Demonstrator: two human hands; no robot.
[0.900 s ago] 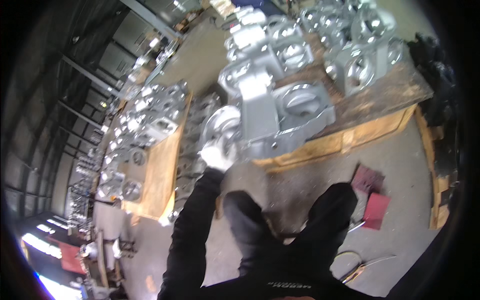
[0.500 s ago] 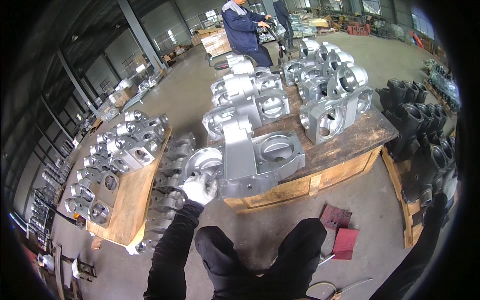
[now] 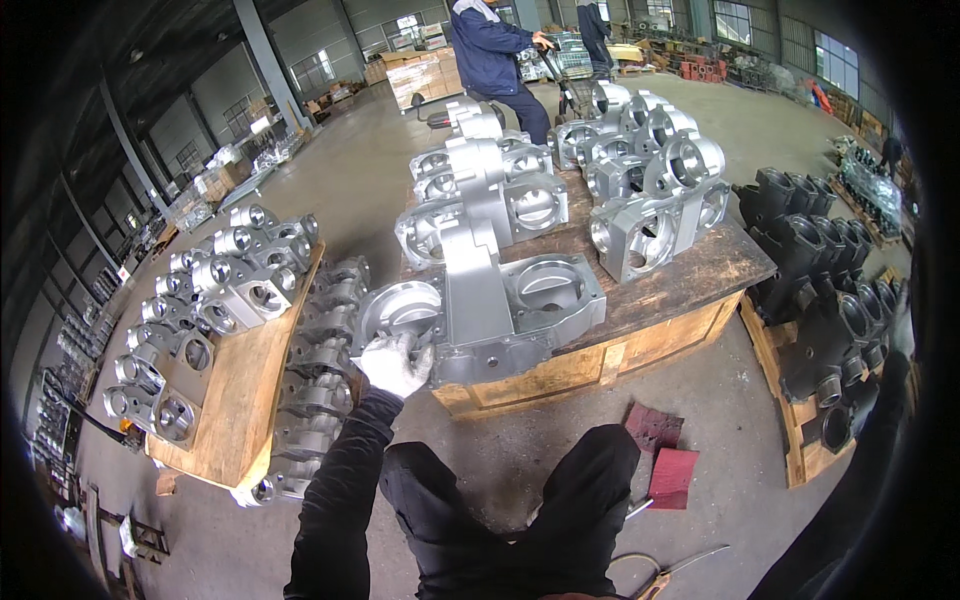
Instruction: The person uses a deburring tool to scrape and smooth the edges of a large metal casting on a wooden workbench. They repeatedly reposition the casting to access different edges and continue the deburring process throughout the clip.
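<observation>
My left hand (image 3: 397,366), in a white glove, grips the near left edge of a large silver metal casting (image 3: 478,305), its fingers curled at the rim below a round bore. The casting lies at the front of a dark-topped wooden crate (image 3: 680,292), its near end at the crate's front edge. My right arm (image 3: 850,480) reaches out along the right rim of the head view toward the black castings (image 3: 800,250). The right hand (image 3: 903,325) is mostly lost in the dark rim, and its fingers cannot be made out.
More silver castings (image 3: 655,205) stand on the crate. At left, a wooden board (image 3: 235,415) bears several silver castings, with others stacked beside it. Red sheets (image 3: 672,478) lie on the floor near my knees. A person in blue (image 3: 490,50) holds a pallet truck handle beyond the crate.
The view has turned slightly, so the crate and castings sit a little farther left. My left hand stays on the silver casting. My right arm has reached farther up along the right rim.
</observation>
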